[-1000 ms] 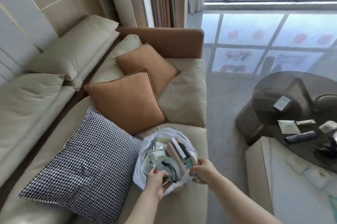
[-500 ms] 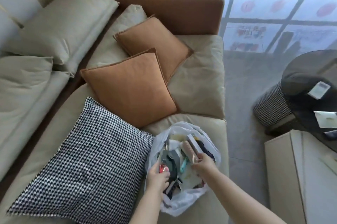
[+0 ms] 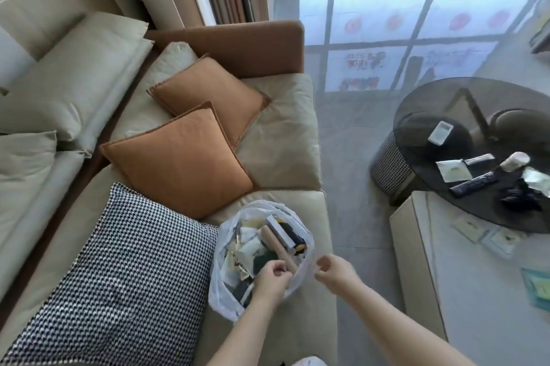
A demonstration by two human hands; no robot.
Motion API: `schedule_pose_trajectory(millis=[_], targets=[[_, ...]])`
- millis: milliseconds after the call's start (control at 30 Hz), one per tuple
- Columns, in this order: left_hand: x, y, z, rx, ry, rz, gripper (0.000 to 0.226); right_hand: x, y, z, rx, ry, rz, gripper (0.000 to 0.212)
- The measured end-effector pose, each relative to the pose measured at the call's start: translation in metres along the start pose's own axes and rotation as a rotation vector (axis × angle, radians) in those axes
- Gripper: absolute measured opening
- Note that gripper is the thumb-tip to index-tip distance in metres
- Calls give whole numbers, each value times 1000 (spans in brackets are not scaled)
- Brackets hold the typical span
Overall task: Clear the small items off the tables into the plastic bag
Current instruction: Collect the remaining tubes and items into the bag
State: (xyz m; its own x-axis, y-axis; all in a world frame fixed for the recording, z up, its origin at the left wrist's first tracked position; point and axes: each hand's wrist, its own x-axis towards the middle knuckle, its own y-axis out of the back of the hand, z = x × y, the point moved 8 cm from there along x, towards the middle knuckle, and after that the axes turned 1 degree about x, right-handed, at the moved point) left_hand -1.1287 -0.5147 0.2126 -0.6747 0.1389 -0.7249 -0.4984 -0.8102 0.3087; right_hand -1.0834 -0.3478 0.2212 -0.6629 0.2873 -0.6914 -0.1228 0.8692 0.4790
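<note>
Plastic bag (image 3: 226, 303) full of small items, sitting on sofa (image 3: 285, 139). Left hand (image 3: 272, 279) and right hand (image 3: 334, 272) pinch its near rim, fingers curled. Remote (image 3: 473, 184) and packets on round glass tabletop (image 3: 416, 109).

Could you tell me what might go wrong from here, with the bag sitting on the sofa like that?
1. The plastic bag sits near the sofa seat's front edge, heaped full; it could tip and spill onto the floor.
2. A tan stick juts toward the rim and might slide out or snag the thin plastic.
3. The remote and packets remain on the glass table; the bag may overfill.
</note>
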Motion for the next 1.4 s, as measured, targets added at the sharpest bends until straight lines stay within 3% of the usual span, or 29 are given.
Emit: schedule_pose_trajectory(millis=[133,367,700,1100,1300,1400], targets=[[-37,-64,28,283,-129,-55,32,-42,44,47,-112,59,56,33],[-107,-213,61,585,-311,-224,34,-121,135,174,-87,12,264,29],[-202,-416,52,905,-487,-404,28,-235,204,396,103,-234,494,28],[-239,-601,16,1065,-462,-634,25,-304,218,606,573,-621,679,20],[-208,-675,-2,1005,-314,-688,10,-270,217,666,746,-687,746,19],[-177,-707,-20,993,-251,-695,16,-235,206,689,798,-695,733,20]])
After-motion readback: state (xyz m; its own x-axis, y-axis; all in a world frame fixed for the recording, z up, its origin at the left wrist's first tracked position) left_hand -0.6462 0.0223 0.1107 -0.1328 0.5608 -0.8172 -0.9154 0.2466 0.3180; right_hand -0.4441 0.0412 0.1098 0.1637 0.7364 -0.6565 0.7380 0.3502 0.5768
